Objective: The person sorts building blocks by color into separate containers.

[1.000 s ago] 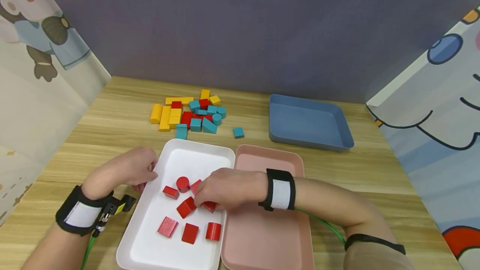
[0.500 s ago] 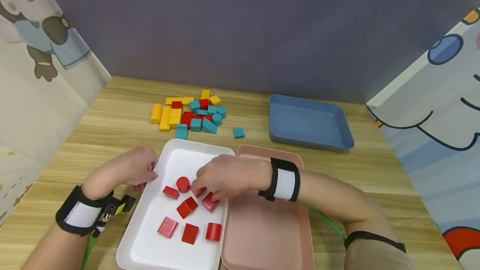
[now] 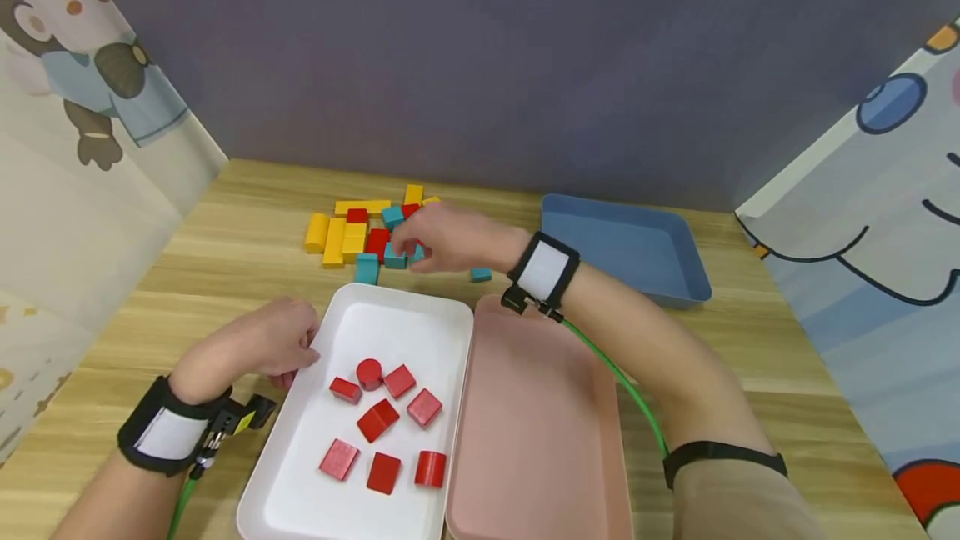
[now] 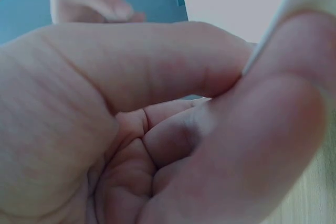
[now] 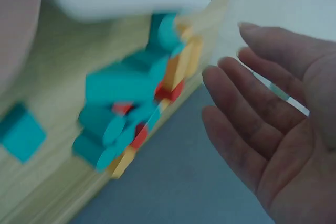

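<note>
My left hand (image 3: 273, 340) pinches the left rim of the white tray (image 3: 397, 298) between thumb and fingers; the left wrist view shows the tray's thin edge between the fingertips. Several red blocks (image 3: 377, 420) lie spread in that tray, among them cubes and cylinders. Over the pile of toy blocks behind it hovers my right hand (image 3: 450, 238), fingers relaxed and apart, with nothing in it. Beneath and beside the hand are blue blocks (image 3: 367, 268), yellow blocks (image 3: 334, 242) and red blocks (image 3: 377, 242). The hand hides part of the pile in the head view.
A pink tray (image 3: 536, 432) stands against the white tray's right side. Farther back at the right is a blue tray (image 3: 626, 244). One blue block (image 3: 481, 275) lies apart from the pile. A dark grey wall (image 3: 480, 65) rises behind the wooden table (image 3: 720, 340).
My right hand has left the red blocks in the white tray and moved up and away to the pile behind. My left hand stays at the tray's rim.
</note>
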The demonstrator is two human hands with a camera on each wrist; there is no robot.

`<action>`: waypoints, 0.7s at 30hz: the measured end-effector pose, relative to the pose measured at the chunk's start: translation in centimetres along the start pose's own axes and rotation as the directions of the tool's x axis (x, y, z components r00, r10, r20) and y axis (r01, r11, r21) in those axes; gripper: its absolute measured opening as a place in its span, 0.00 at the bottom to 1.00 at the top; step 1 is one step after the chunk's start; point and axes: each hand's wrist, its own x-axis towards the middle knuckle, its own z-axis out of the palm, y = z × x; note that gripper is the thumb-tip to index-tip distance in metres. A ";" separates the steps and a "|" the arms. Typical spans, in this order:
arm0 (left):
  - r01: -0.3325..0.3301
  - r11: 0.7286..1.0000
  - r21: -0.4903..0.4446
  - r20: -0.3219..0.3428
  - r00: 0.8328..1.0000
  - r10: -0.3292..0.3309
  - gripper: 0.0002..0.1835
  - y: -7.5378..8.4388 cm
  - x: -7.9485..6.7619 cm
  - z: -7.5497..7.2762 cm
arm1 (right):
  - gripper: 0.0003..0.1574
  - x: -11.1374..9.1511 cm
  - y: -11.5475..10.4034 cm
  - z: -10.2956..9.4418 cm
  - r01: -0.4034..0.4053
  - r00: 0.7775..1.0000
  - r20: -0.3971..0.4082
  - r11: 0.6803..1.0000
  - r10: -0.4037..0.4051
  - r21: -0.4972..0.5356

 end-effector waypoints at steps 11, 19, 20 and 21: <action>0.003 1.000 0.004 -0.009 1.000 -0.003 0.05 0.0 0.0 0.3 | 0.19 3.8 5.3 -0.2 -0.264 0.962 -0.085 0.964 0.260 -0.040; 0.003 1.000 -0.006 -0.017 1.000 -0.004 0.08 0.1 0.0 0.2 | 0.20 6.0 6.2 1.5 -0.334 0.942 -0.029 0.934 0.333 -0.127; 0.005 1.000 -0.004 -0.019 1.000 -0.005 0.08 0.1 0.0 0.2 | 0.21 6.2 6.3 1.8 -0.337 0.941 -0.026 0.931 0.337 -0.136; 0.006 1.000 -0.001 -0.020 1.000 -0.006 0.08 0.1 0.0 0.2 | 0.21 6.4 6.3 2.1 -0.340 0.940 -0.024 0.929 0.340 -0.146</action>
